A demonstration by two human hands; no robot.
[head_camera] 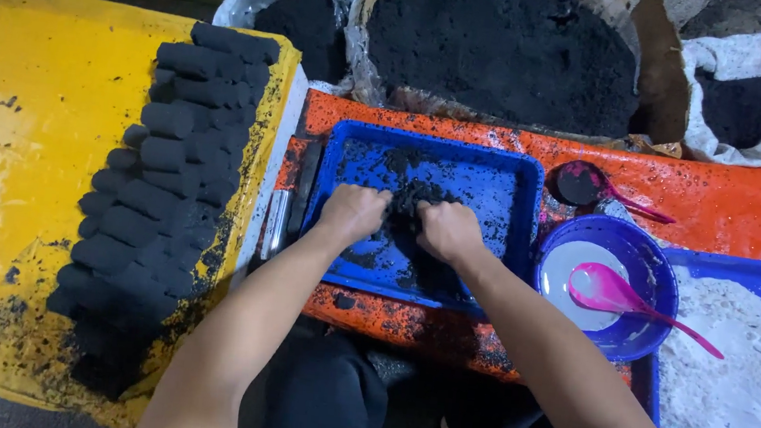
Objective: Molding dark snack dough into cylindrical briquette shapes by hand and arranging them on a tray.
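Observation:
Both my hands are down in a blue plastic tray [504,165] smeared with black powder. My left hand [353,212] and my right hand [449,230] press together on a small heap of black charcoal paste [414,197] between them, fingers curled into it. The tray rests on an orange surface [721,202] speckled black.
Several black cylindrical briquettes [174,159] lie stacked in rows on a yellow board [31,119] at left. White sacks of black powder [505,50] stand behind. At right, a blue bowl [652,261] holds white liquid and a pink spoon [612,294], beside a tray of white powder [733,383].

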